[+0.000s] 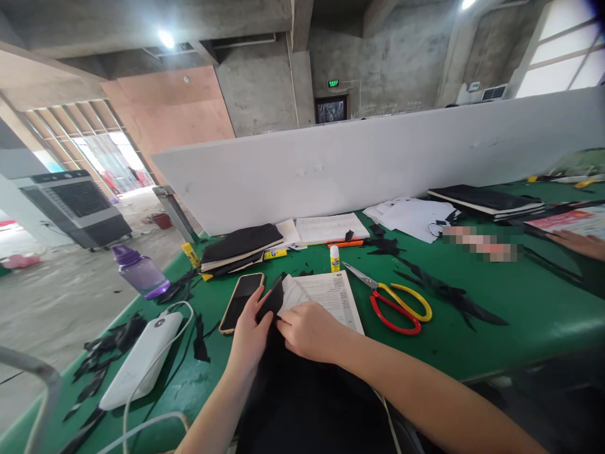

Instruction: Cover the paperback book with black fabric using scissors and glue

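Note:
My left hand is closed on a black sheet, thumb in front; I cannot tell whether it is paper or cloth. Close beside it, my right hand has its fingers bent in a pinch at the edge of a white folded page that lies against the black sheet. Under and behind the right hand is a printed booklet on the green table. A phone lies left of my left hand. Scissors with one red and one yellow handle rest right of the booklet, a glue stick standing behind it.
A white power bank with a cable and a purple bottle are at the left. Black scraps litter the green table. Black-covered books lie before a white partition. Another person's hand is at the right.

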### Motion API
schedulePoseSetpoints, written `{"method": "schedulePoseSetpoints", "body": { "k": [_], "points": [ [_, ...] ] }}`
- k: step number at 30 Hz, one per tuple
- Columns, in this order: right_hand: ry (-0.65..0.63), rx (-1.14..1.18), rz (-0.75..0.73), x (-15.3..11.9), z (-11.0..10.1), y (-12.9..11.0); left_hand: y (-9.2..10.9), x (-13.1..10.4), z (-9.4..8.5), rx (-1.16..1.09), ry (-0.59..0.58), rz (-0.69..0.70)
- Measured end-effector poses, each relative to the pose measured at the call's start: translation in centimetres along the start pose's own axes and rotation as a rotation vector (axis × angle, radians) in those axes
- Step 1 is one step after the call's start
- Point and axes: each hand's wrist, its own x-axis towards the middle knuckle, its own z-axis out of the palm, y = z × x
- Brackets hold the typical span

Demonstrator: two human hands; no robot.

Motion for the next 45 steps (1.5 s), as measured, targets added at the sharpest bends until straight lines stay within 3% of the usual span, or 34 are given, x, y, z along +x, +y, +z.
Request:
{"method": "schedulePoseSetpoints", "body": {
  "k": [4, 6, 23, 31, 38, 45],
  "points": [
    [0.012, 0.006, 0.002, -0.1, 0.1, 0.1, 0.3, -0.6, 0.8, -0.318, 0.085, -0.251],
    [0.015, 0.007, 0.01, -0.1, 0.2, 0.1, 0.4, -0.8, 1.1, -0.399, 0.084, -0.313],
    [-0.01, 0.075, 0.038, 0.1, 0.0, 0.2, 0.7, -1.3, 2.0, -0.539, 0.071, -0.355],
    [0.152, 0.313, 0.162, 0.3, -0.6, 0.5, 1.8, -1.6, 1.8, -0.505, 0.072, -0.41],
    [-0.045, 0.325, 0.147, -0.1, 0.5, 0.6, 2.7, -1.6, 1.9, -0.512, 0.07, -0.515],
    [-0.049, 0.311, 0.159, -0.2, 0.6, 0.6, 2.4, -1.4, 2.1, -0.548, 0.131, -0.503]
  ]
}}
